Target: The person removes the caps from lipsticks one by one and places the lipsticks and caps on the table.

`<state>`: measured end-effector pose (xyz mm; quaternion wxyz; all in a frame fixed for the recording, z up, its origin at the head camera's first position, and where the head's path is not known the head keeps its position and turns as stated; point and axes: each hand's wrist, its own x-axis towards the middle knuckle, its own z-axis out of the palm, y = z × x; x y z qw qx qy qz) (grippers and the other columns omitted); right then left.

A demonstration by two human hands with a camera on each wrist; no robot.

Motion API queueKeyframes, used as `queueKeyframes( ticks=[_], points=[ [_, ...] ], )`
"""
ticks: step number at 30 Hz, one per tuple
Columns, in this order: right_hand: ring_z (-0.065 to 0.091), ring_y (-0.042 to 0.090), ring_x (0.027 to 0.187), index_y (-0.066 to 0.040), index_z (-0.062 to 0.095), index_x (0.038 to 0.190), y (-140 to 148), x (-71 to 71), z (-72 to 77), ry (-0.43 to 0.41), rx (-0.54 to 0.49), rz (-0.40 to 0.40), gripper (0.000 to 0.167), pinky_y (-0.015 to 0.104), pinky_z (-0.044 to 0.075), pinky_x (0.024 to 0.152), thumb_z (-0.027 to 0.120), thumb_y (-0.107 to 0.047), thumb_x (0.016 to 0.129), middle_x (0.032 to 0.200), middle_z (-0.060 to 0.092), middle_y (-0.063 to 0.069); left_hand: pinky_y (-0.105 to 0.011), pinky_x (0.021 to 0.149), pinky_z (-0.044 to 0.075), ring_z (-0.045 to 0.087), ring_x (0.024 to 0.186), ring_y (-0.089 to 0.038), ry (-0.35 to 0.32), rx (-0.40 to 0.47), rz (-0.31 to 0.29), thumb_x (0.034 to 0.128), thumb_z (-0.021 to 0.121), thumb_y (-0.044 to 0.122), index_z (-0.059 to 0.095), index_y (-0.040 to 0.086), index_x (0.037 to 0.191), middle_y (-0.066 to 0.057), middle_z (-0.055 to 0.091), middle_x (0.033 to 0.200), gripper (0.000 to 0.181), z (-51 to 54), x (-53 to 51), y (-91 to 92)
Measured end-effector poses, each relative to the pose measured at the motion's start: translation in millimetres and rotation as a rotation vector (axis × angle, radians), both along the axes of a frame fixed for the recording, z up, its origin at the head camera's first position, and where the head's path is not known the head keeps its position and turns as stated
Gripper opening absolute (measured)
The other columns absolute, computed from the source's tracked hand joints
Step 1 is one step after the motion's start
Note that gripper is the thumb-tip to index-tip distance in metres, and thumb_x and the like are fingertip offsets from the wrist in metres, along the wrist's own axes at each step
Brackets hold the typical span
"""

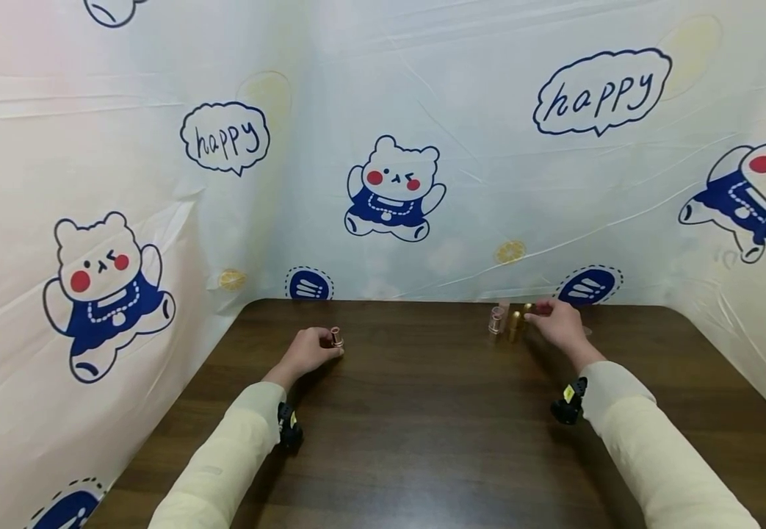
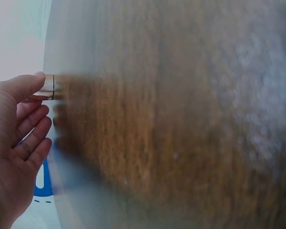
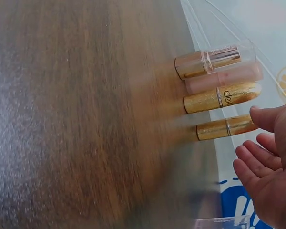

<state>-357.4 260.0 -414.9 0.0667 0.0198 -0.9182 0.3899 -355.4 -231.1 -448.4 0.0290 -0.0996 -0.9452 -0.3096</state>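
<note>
On the left side of the table, my left hand (image 1: 306, 355) pinches a short rose-gold lipstick tube (image 1: 336, 337) between thumb and fingers. The left wrist view shows that tube (image 2: 49, 87) upright on the tabletop, its far side covered by the hand. At the back right, my right hand (image 1: 557, 323) pinches the top of a gold lipstick (image 3: 226, 128), which stands on its base. Beside it is a second gold lipstick (image 3: 221, 98) with dark lettering. A clear-capped rose-gold lipstick (image 3: 214, 61) and a pink tube (image 3: 224, 78) stand close by.
Dark wood-grain table (image 1: 409, 419) spreads between the hands. A clear plastic piece (image 3: 222, 222) lies to the right of the right hand. Printed cloth (image 1: 482, 184) with bears hangs at the table's back edge and both sides.
</note>
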Motion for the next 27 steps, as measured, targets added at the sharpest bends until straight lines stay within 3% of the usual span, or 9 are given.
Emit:
queueKeyframes(
  ticks=[16,27],
  points=[
    [0.052,0.044,0.109,0.013,0.052,0.124,-6,-12.3,-5.0,-0.041,-0.004,-0.014,0.04,0.053,0.044,0.091,0.059,-0.016,0.097,0.12,0.052,0.031,-0.04,0.079,0.049,0.057,0.08,-0.02,-0.006,-0.007,0.012,0.0835,0.078,0.022,0.071,0.008,0.09,-0.003,0.065,0.086,0.017,1.2,-0.6,-0.6],
    [0.055,0.044,0.106,0.013,0.056,0.117,-7,-17.7,-9.9,-0.006,0.024,-0.025,0.033,0.052,0.045,0.088,0.059,-0.013,0.097,0.114,0.057,0.031,-0.039,0.078,0.049,0.057,0.079,-0.018,-0.012,-0.003,0.01,0.0832,0.078,0.024,0.071,0.01,0.088,-0.001,0.065,0.085,0.016,-2.6,-2.2,0.0]
  ],
)
